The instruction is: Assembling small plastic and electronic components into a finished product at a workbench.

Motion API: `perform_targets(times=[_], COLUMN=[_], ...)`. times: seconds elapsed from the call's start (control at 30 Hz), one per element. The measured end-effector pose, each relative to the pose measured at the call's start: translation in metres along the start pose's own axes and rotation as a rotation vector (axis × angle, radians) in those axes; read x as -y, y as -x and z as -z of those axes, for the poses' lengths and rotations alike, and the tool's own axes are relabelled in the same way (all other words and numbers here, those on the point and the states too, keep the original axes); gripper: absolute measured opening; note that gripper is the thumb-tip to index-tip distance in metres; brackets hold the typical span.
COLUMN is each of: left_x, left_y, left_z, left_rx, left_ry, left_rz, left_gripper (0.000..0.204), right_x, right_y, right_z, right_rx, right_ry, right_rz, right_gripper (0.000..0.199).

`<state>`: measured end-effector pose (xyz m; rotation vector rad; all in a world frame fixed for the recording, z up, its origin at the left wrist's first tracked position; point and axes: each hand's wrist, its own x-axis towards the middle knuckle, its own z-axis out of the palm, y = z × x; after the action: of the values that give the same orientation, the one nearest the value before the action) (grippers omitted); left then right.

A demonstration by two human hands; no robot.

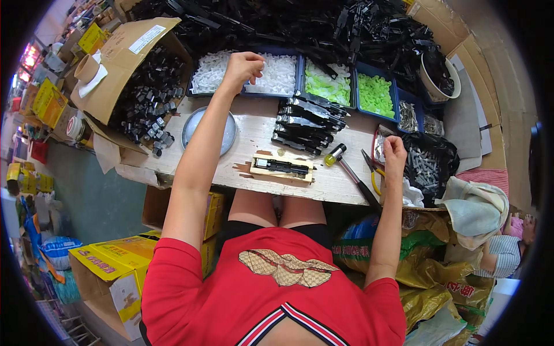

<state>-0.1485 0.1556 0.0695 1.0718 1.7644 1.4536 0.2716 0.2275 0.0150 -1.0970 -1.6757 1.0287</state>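
My left hand [244,68] is raised over a blue tray of small white plastic parts [278,75], its fingers pinched together. Whatever they hold, if anything, blends with the white parts behind. Over at the right, the fingers of my right hand [395,154] are also pinched, beside a small red-rimmed tray [379,144]; what is between them is hidden. In front of me a black plastic assembly [283,167] lies in a pale wooden holder [259,170]. Behind it sits a stack of similar black assemblies [306,124].
A hammer [353,176] with a yellow head and pliers [369,161] lie near my right hand. Beside my left forearm is a round metal dish [231,138]. Green parts [375,95], a black bag of grey pieces [427,173] and an open carton [124,63] surround the worktop.
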Motion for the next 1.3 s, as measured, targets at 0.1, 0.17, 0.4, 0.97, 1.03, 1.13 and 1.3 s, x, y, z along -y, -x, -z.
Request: perform_targets(times=[0.1, 0.17, 0.4, 0.97, 1.03, 1.13, 1.3], left_x=[-0.013, -0.019, -0.009, 0.008, 0.009, 0.012, 0.018], left_y=[0.026, 0.052, 0.171, 0.207, 0.208, 0.21, 0.215], left_z=[0.006, 0.003, -0.039, -0.052, -0.052, -0.052, -0.051], left_rx=[-0.006, 0.01, 0.283, 0.27, 0.256, 0.233, 0.21], left_ry=[0.344, 0.63, 0.81, 0.832, 0.831, 0.818, 0.776], left_rz=[0.018, 0.068, 0.208, 0.271, 0.271, 0.26, 0.238], left_gripper=[0.016, 0.015, 0.022, 0.02, 0.02, 0.021, 0.022], right_x=[0.019, 0.04, 0.085, 0.102, 0.105, 0.106, 0.102], right_y=[0.005, 0.013, 0.064, 0.084, 0.084, 0.083, 0.083], right_z=[-0.011, -0.023, -0.092, -0.139, -0.14, -0.141, -0.148], right_rx=[0.006, 0.022, 0.386, 0.628, 0.598, 0.563, 0.614], right_ry=[-0.127, -0.185, -0.532, -0.571, -0.441, -0.169, -0.008], right_rz=[-0.026, -0.055, -0.102, -0.142, -0.036, 0.166, 0.345], right_gripper=[0.002, 0.002, 0.004, 0.006, 0.005, 0.006, 0.007])
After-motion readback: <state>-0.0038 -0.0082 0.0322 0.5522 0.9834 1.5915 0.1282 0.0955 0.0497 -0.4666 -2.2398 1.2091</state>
